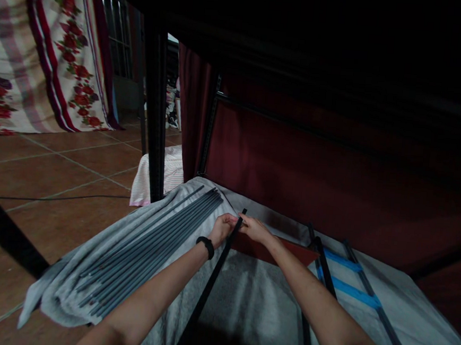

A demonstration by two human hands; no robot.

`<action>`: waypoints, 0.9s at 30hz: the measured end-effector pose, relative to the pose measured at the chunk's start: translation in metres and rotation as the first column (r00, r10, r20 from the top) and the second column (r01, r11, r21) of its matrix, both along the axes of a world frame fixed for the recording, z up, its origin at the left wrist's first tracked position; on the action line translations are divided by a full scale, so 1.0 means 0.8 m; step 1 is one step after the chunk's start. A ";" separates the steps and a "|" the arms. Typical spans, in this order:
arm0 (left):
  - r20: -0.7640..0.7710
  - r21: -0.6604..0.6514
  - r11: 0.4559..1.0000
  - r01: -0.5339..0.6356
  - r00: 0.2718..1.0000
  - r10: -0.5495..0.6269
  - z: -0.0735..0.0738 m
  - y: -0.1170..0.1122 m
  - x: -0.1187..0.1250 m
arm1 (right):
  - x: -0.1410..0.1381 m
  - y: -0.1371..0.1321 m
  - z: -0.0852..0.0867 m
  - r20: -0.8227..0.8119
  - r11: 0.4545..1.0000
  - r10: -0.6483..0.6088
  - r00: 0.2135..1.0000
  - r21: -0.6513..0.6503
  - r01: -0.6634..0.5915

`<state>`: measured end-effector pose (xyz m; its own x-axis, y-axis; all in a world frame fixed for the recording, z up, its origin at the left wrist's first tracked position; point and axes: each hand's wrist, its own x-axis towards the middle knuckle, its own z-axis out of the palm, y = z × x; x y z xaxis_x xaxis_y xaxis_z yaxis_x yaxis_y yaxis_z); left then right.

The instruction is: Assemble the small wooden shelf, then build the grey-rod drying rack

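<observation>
My left hand, with a black band on its wrist, is closed at the left side of a long dark bar, close to its far end. From the other side, my right hand reaches the same spot, its fingertips pinched together against the bar. Anything small between those fingers is hidden or too tiny to name. The bar runs from the far end down toward me over a grey cloth. A bundle of thin grey rods lies on the cloth, left of my left hand.
Dark frame pieces with blue strips lie at the right. A reddish-brown panel sits behind my right forearm. A dark upright post stands at the left, and a dark surface hangs low overhead. A maroon curtain closes the back.
</observation>
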<state>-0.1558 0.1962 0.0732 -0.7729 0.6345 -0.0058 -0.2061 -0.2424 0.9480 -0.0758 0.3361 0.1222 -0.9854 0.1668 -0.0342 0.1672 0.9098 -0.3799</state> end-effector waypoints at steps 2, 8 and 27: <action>0.017 0.004 1.000 0.015 1.000 -0.016 0.000 -0.002 -0.001 | 0.000 0.000 0.000 0.000 1.000 0.010 1.000 -0.008 -0.010; 0.030 -0.018 1.000 -0.013 0.999 0.014 -0.003 0.002 -0.005 | 0.000 0.000 0.001 0.008 1.000 0.011 1.000 0.005 -0.011; -0.399 -0.151 0.983 -0.109 0.916 0.040 0.021 0.008 0.003 | 0.002 -0.004 -0.001 -0.048 0.995 -0.002 0.999 -0.103 -0.003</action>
